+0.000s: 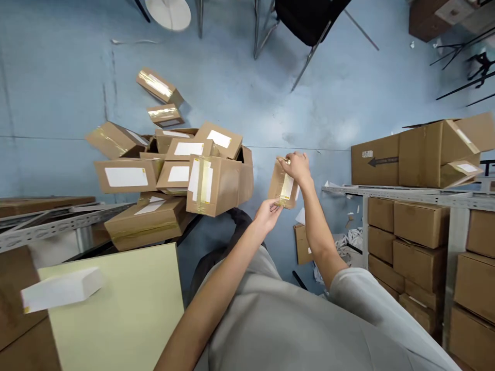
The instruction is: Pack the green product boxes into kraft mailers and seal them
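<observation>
A small cardboard box (277, 184) is held up in front of my body, tilted, with shiny clear tape and a white label on it. My left hand (267, 215) grips its lower end, fingers closed around the edge. At the upper end my right hand (297, 167) is closed on the box, its fingers bent over the tape there. What lies under the right fingertips is partly hidden. To the left, nearest to my left hand, is a pile of taped cardboard boxes (228, 180) with white labels.
Two small boxes (159, 86) lie on the blue floor beyond the pile. A pale yellow board (127, 309) at lower left bears a white box (64, 289). At right, a metal shelf (410, 194) holds stacked cartons. A black chair (309, 20) stands ahead; paper scraps (353, 238) litter the floor.
</observation>
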A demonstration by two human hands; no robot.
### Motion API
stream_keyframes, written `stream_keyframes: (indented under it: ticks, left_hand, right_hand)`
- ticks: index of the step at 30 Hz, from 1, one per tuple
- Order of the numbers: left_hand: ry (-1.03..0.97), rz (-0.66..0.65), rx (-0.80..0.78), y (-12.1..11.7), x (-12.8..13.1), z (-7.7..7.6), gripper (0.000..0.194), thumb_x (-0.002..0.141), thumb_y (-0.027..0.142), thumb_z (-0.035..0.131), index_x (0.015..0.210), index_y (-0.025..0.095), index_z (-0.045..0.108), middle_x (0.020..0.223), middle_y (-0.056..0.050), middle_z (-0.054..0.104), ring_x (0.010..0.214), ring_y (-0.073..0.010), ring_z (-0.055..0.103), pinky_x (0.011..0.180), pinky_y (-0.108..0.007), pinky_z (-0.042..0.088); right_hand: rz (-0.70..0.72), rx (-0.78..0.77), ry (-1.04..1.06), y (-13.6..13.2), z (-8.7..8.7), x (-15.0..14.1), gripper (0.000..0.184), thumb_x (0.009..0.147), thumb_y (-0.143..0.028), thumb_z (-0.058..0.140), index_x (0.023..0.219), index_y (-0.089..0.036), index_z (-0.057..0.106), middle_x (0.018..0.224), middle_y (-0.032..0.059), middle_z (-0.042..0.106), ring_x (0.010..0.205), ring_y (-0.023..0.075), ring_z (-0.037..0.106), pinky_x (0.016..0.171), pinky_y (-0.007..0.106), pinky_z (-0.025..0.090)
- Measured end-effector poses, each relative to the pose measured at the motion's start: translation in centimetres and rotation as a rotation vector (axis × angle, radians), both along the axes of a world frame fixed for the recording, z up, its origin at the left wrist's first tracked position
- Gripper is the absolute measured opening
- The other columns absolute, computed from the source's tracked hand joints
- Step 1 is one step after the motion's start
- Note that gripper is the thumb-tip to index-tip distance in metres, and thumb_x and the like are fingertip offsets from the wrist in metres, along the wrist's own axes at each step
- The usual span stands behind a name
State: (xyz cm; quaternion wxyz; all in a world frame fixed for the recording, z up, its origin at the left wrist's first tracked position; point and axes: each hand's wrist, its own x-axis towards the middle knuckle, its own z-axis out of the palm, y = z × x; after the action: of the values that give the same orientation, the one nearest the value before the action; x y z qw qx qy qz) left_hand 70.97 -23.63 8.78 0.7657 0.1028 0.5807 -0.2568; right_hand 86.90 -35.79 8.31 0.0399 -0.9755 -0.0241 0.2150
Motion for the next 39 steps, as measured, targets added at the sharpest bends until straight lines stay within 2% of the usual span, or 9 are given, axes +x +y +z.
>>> stream_keyframes:
  ticks: [4,8,14,16,21,25,29,33,39]
  left_hand:
    - [0.029,-0.012,0.029,-3.5,1.3,-2.6,0.030,0.086,-0.008,0.070,0.101,0.018,0.069,0.100,-0.010,0.072,0.102,-0.0181,0.075,0.104,-0.029,0.064]
    - [0.003,-0.038,0.066,-4.9,2.8,-3.7,0.029,0.088,-0.005,0.069,0.105,0.019,0.067,0.113,-0.011,0.074,0.115,-0.0162,0.075,0.110,-0.025,0.060]
    - [-0.047,-0.208,0.006,-1.0,5.2,-4.4,0.047,0.081,0.004,0.084,0.123,0.022,0.073,0.161,-0.018,0.065,0.157,-0.0320,0.057,0.129,-0.043,0.049]
    - [-0.067,-0.226,0.003,1.6,4.6,-4.4,0.041,0.082,0.008,0.084,0.120,0.022,0.075,0.169,-0.018,0.059,0.160,-0.0320,0.055,0.132,-0.043,0.045]
    - [-0.170,-0.266,-0.059,8.3,-0.7,-3.2,0.014,0.096,0.018,0.077,0.110,0.020,0.079,0.159,-0.024,0.068,0.153,-0.0315,0.064,0.134,-0.045,0.040]
    - [-0.272,-0.157,-0.128,13.0,-6.4,-1.9,0.020,0.102,0.024,0.075,0.121,0.022,0.081,0.146,-0.023,0.077,0.137,-0.0293,0.075,0.127,-0.042,0.046]
    - [-0.336,0.060,-0.083,17.6,-11.4,-0.5,0.032,0.106,0.026,0.068,0.135,0.020,0.079,0.146,-0.021,0.079,0.133,-0.0288,0.078,0.124,-0.039,0.049]
    - [-0.347,0.327,0.093,20.7,-16.3,1.5,0.035,0.107,0.027,0.063,0.137,0.017,0.079,0.146,-0.021,0.079,0.134,-0.0296,0.077,0.127,-0.043,0.049]
    - [-0.302,0.849,0.297,22.6,-24.8,5.0,0.021,0.103,0.019,0.066,0.116,0.015,0.082,0.137,-0.020,0.081,0.126,-0.0293,0.080,0.121,-0.042,0.054]
  right_hand:
    - [0.087,-0.003,0.080,0.9,-3.0,1.4,0.045,0.113,-0.040,0.058,0.141,-0.010,0.076,0.146,0.0241,0.074,0.142,0.0381,0.067,0.137,0.056,0.032]
    - [0.126,0.019,0.049,2.1,-4.6,2.9,0.047,0.113,-0.038,0.056,0.145,-0.009,0.073,0.152,0.0256,0.071,0.150,0.0388,0.061,0.142,0.058,0.025]
    - [0.080,0.057,0.086,3.5,-5.7,4.1,0.072,0.113,-0.044,0.054,0.171,-0.002,0.049,0.186,0.0271,0.035,0.179,0.0408,0.024,0.144,0.062,0.021]
    - [0.073,0.126,0.061,4.0,-5.8,3.3,0.073,0.114,-0.049,0.052,0.172,-0.004,0.049,0.187,0.0265,0.033,0.179,0.0408,0.024,0.144,0.063,0.022]
    - [0.022,0.318,0.002,5.7,-5.5,0.2,0.064,0.115,-0.050,0.053,0.159,-0.005,0.065,0.176,0.0288,0.052,0.172,0.0388,0.041,0.141,0.061,0.031]
    - [0.033,0.420,0.016,7.7,-4.1,-0.6,0.063,0.116,-0.053,0.050,0.151,-0.005,0.072,0.165,0.0302,0.064,0.161,0.0345,0.058,0.138,0.053,0.039]
    - [0.144,0.523,0.015,11.2,-1.3,-0.8,0.070,0.116,-0.062,0.044,0.149,-0.008,0.073,0.157,0.0277,0.071,0.151,0.0345,0.066,0.131,0.051,0.048]
    - [0.372,0.652,0.005,17.2,1.7,-2.5,0.078,0.111,-0.076,0.043,0.146,-0.014,0.075,0.154,0.0247,0.074,0.148,0.0375,0.068,0.127,0.056,0.052]
    - [0.806,0.846,0.134,29.0,5.5,-9.8,0.070,0.109,-0.075,0.051,0.141,-0.018,0.077,0.147,0.0223,0.078,0.143,0.0400,0.071,0.125,0.060,0.054]
